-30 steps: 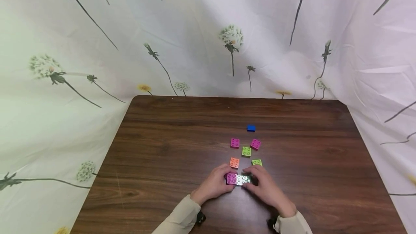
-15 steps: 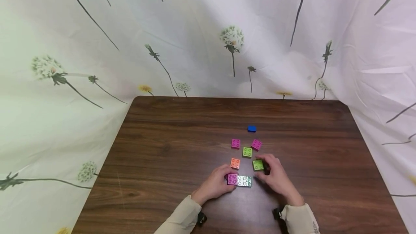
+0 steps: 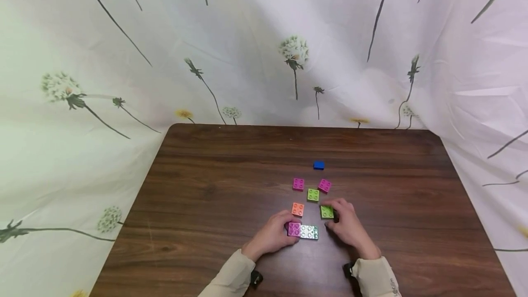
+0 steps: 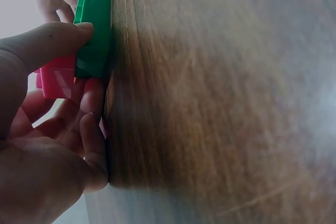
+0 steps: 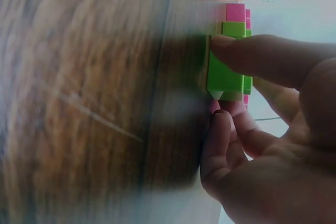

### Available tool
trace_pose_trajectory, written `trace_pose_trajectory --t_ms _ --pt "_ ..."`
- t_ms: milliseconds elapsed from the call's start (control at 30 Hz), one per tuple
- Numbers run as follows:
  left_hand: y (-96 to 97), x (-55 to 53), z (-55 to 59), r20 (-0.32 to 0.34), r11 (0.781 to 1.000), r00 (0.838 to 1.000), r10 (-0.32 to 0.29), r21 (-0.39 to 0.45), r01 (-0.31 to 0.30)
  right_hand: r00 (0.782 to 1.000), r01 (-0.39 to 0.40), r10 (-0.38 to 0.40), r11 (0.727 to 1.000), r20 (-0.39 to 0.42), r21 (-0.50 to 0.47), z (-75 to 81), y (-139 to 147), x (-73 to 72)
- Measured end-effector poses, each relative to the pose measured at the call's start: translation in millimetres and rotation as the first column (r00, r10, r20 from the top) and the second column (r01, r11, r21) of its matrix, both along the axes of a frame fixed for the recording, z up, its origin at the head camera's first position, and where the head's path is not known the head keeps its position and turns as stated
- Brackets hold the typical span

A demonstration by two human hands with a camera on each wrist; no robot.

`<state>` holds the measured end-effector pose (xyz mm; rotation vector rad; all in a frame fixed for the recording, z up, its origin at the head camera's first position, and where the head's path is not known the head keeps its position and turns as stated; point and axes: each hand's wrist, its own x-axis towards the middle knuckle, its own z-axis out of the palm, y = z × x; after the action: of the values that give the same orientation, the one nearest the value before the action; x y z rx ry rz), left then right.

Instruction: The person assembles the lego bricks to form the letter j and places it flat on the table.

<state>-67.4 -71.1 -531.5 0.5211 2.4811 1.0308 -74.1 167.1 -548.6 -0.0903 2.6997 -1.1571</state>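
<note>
My left hand (image 3: pixel 272 235) holds a green building brick (image 4: pixel 95 32) with a magenta brick (image 3: pixel 294 229) stacked on its left end. In the left wrist view the thumb presses the green brick's near side, close over the table. Glare whitens the green brick's exposed studs in the head view. My right hand (image 3: pixel 348 223) has thumb and forefinger at opposite sides of a lime green brick (image 3: pixel 327 212), just behind and right of the stack. The right wrist view shows the thumb tip on that brick's side (image 5: pixel 223 72), the other fingers curled beneath.
An orange brick (image 3: pixel 297 209) lies just behind the stack. Farther back are another lime brick (image 3: pixel 313 195), two magenta bricks, one left (image 3: pixel 298 184) and one turned askew (image 3: pixel 325 186), and a blue brick (image 3: pixel 319 165). The brown wooden table (image 3: pixel 206 187) meets a flowered cloth behind.
My right hand has let go of the green brick's right end and moved right and back to the lime brick. The left hand keeps its grip on the stack.
</note>
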Motion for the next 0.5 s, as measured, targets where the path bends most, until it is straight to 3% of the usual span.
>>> trace_pose_trajectory --t_ms 500 --pt "0.7 0.6 -2.8 -0.003 1.0 1.0 0.004 0.022 -0.004 0.999 0.033 -0.032 0.999 -0.043 0.028 -1.1 0.3 -2.6"
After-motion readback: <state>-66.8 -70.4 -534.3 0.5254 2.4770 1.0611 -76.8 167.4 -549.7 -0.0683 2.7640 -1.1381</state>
